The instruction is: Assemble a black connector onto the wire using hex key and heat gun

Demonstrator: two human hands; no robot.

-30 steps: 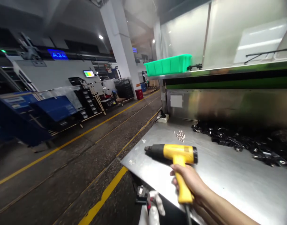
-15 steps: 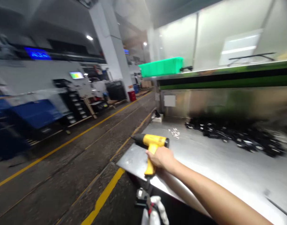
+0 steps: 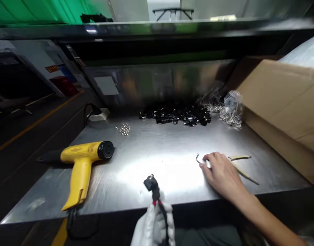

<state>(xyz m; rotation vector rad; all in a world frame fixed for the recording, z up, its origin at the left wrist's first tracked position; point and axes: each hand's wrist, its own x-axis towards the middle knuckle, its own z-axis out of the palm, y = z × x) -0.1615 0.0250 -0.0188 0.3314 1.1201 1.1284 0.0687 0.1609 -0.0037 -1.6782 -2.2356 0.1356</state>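
My left hand [image 3: 155,223], in a white glove, is closed around a black cable with red marks near a black connector [image 3: 152,183], which points up over the table's front edge. My bare right hand [image 3: 220,172] rests low over the metal table [image 3: 169,147], its thumb and forefinger at a small bent hex key [image 3: 198,159]. Pliers with pale yellow handles [image 3: 245,173] lie just beyond that hand. On the left of the table lies a yellow heat gun [image 3: 81,160] with a black nozzle, touched by neither hand.
Black connector parts [image 3: 177,116] lie in a heap at the back, with bagged metal pieces [image 3: 231,109] to their right. A small pile of metal bits [image 3: 124,129] sits at the back left. A cardboard box [image 3: 282,102] bounds the right; a green bin [image 3: 39,12] stands above.
The view has swung right onto the table. My right hand has let go of the heat gun, which now lies on the table, and has moved to the hex key. My left hand still holds the cable.
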